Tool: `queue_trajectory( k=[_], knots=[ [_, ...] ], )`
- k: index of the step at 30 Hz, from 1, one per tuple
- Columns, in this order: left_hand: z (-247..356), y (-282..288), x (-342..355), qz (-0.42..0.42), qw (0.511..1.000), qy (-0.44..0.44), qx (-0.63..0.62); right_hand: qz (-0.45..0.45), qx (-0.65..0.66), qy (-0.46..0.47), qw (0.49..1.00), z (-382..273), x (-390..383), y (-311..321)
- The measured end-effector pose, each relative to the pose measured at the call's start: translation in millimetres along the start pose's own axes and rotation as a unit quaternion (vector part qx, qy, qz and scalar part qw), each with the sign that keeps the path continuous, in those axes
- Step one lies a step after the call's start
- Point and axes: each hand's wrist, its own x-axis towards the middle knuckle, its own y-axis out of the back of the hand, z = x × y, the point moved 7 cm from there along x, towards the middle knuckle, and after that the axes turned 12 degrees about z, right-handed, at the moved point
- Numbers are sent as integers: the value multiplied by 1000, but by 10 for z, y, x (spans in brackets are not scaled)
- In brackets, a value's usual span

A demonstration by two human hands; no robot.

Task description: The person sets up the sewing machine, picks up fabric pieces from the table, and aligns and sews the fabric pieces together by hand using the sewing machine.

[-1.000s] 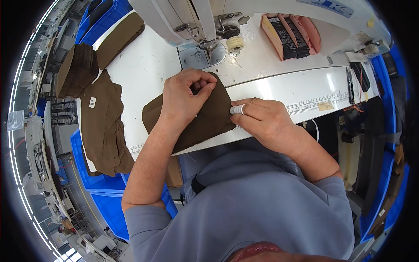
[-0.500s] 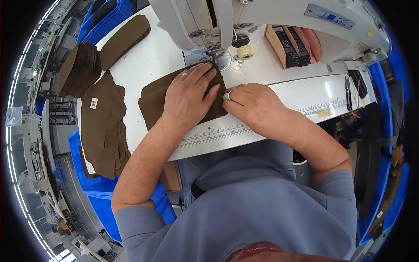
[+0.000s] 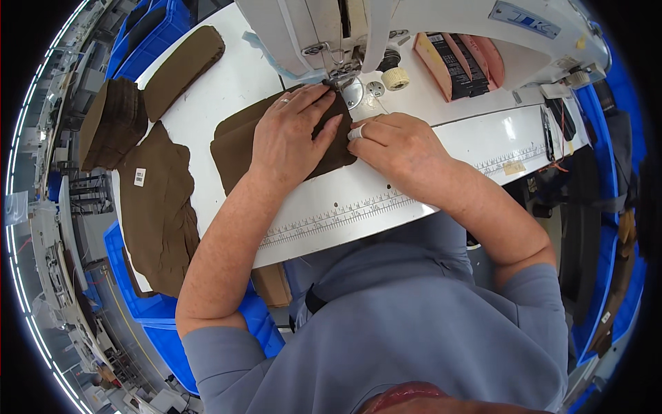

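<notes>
A folded brown fabric piece [image 3: 231, 143] lies on the white table, its far right corner at the presser foot [image 3: 339, 77] of a white sewing machine [image 3: 283, 34]. My left hand [image 3: 291, 131] rests flat on top, fingers stretched toward the needle area and thumb apart. With fingers pinched, my right hand [image 3: 396, 150] grips the fabric's right edge; a pale band wraps one finger. The fingertips hide exactly what is between them.
Stacked brown pieces [image 3: 114, 124] and a spread pile [image 3: 155, 214] with a white label lie at the left, beside a long brown piece [image 3: 185, 69]. A pink-sided holder [image 3: 458, 65] sits under the machine arm. Blue crates [image 3: 162, 38] flank the table; a ruler strip [image 3: 365, 209] runs along its front.
The fabric and both my hands have moved slightly away from me, toward the presser foot. The whole view has shifted a little. My left hand stays flat and my right stays pinched.
</notes>
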Motion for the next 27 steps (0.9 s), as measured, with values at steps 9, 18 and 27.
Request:
queue_trajectory(
  k=[9, 18, 27],
  knots=[
    [-6, -9, -6, -6, 1000, 3, 2, -27, 14, 7, 1000, 5, 35, 8],
    [-31, -9, 13, -13, 1000, 1, 9, -27, 6, 31, 999, 7, 66, -23],
    [-112, -4, 17, -5, 1000, 9, 13, -42, 3, 40, 998, 47, 112, -45]
  ],
)
